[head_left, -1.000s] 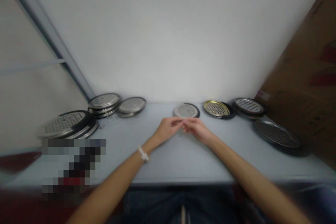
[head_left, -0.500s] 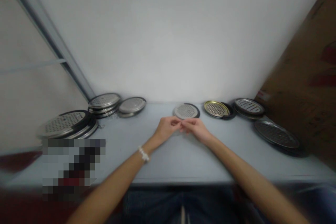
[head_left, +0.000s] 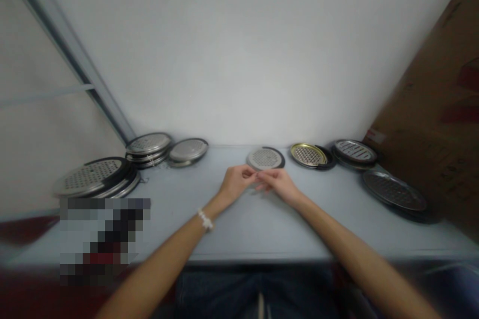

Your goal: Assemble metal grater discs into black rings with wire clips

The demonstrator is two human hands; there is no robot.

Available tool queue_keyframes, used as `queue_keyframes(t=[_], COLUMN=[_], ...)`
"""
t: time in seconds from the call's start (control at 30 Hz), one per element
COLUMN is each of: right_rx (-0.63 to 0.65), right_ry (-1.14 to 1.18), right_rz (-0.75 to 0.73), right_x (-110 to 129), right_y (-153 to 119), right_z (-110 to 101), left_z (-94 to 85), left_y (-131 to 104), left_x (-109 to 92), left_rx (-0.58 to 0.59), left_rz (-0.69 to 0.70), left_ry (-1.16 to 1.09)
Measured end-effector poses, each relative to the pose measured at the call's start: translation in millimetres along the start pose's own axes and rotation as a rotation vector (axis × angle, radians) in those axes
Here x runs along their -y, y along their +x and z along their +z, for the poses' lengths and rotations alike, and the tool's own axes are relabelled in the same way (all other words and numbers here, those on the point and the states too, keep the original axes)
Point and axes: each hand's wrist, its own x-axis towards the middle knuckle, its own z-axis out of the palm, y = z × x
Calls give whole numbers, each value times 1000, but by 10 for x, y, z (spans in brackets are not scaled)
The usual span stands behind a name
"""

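My left hand (head_left: 236,181) and my right hand (head_left: 279,184) meet above the middle of the table, thumbs and forefingers pinched together at the tips. Whatever lies between the fingertips is too small to make out. Just beyond them lies a round metal grater disc (head_left: 265,158) with small holes and a black edge piece on its right side. To its right is a gold-rimmed grater disc (head_left: 309,155) with a coarse mesh, its black edge piece also on the right.
A pale grey table (head_left: 232,239) spans the view. At left stand stacked grater discs (head_left: 93,177), a second stack (head_left: 149,143) and another disc (head_left: 189,149). At right are a slotted disc (head_left: 355,152) and a dark-edged disc (head_left: 394,190), beside cardboard boxes (head_left: 422,124).
My hands stay almost in place, fingertips together. The left hand has shifted very slightly up and left. The discs have not moved.
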Motion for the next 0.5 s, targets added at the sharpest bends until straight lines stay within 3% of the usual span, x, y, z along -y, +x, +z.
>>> queue_keyframes(t=[0.3, 0.5], right_rx=[-56, -123], right_ry=[-17, 81], right_rz=[-10, 12], right_x=[9, -79], right_y=[22, 65], right_z=[-53, -95], left_z=[1, 10], left_y=[18, 15], left_x=[34, 38], left_rx=[-11, 67], left_rz=[-18, 32], left_ry=[-16, -43])
